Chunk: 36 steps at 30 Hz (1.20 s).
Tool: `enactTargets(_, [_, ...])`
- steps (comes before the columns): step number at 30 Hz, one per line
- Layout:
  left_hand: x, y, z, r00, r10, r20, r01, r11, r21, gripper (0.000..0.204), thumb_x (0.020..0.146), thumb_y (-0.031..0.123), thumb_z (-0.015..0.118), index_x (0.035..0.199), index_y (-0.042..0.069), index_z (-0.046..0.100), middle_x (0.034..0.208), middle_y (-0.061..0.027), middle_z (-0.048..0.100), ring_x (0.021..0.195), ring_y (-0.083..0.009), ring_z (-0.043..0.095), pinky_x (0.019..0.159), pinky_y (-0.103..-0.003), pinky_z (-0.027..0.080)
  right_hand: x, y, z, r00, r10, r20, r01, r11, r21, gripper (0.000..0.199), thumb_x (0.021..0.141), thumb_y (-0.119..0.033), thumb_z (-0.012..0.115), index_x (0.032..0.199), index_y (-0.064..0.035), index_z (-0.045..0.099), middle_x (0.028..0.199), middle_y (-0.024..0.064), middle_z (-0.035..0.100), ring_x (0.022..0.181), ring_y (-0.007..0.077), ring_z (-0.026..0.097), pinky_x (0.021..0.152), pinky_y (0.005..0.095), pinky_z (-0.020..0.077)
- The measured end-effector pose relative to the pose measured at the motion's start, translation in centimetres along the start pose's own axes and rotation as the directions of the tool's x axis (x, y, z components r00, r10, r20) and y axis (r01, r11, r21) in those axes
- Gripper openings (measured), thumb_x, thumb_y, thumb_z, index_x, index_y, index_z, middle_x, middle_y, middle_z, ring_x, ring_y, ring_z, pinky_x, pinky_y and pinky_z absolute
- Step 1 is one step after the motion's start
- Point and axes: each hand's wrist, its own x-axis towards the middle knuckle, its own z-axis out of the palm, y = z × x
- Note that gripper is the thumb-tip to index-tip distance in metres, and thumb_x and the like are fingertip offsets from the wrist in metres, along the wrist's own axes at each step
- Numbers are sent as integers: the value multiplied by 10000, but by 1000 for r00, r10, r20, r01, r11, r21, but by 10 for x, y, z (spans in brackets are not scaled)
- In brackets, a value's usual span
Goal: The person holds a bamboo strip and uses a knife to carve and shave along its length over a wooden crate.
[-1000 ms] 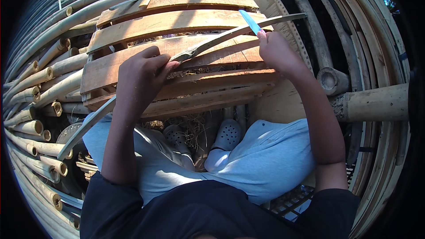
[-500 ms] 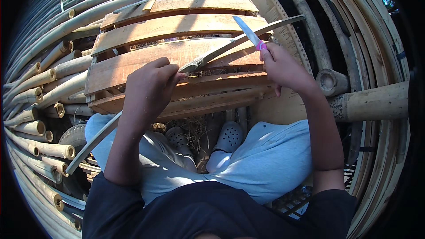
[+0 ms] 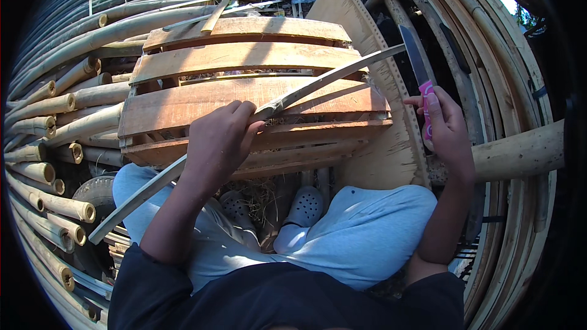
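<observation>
My left hand is closed round a long split bamboo strip. The strip runs from beside my left knee, under my forearm, up across a slatted wooden crate to the far right. In my right hand is a knife with a pink patterned handle. Its dark blade points up and away, close by the far end of the strip; whether the edge touches it I cannot tell. Both hands are above the near side of the crate, the right one farther out.
Stacked bamboo poles fill the left side. A thin board leans at the crate's right, near a thick bamboo pole and long wooden strips. Loose slivers lie on the crate's far edge. A tyre stands by my left knee.
My right hand and the knife have moved right along the strip, from its middle to its far end. The left hand keeps its hold, and the view has shifted slightly.
</observation>
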Motion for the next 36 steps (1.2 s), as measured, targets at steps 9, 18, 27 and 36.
enactTargets(9, [1, -6, 3, 999, 36, -10, -36, 999, 7, 194, 948, 268, 687, 1081, 135, 638, 787, -92, 652, 686, -329, 678, 601, -433, 519, 39, 41, 66, 979, 165, 122, -183, 971, 157, 215, 1065, -205, 562, 1120, -22, 662, 870, 39, 654, 721, 87, 565, 656, 292, 474])
enactTargets(18, [0, -3, 0, 998, 55, 38, -60, 991, 120, 204, 960, 270, 672, 1125, 152, 654, 772, -82, 643, 655, -313, 670, 567, -423, 510, 64, 44, 103, 988, 96, -120, -109, 989, -103, 235, 1016, -222, 619, 1110, -10, 659, 830, 126, 682, 702, 204, 658, 679, 377, 522])
enactTargets(27, [-2, 0, 0, 999, 43, 18, -45, 993, 113, 195, 966, 294, 665, 1077, 134, 661, 753, -77, 635, 650, -305, 665, 565, -420, 504, 71, 23, 111, 929, 367, 46, -354, 920, -169, 514, 1075, -426, 498, 731, -48, 554, 602, 8, 492, 465, 127, 455, 443, 344, 407])
enactTargets(36, [-1, -2, -1, 999, 35, 7, -36, 993, 116, 178, 971, 286, 663, 1047, 126, 678, 764, -71, 647, 659, -304, 665, 561, -421, 492, 68, 10, 124, 889, 450, 90, -423, 879, -221, 565, 1086, -444, 419, 888, 15, 682, 659, 117, 637, 536, 229, 650, 483, 394, 501])
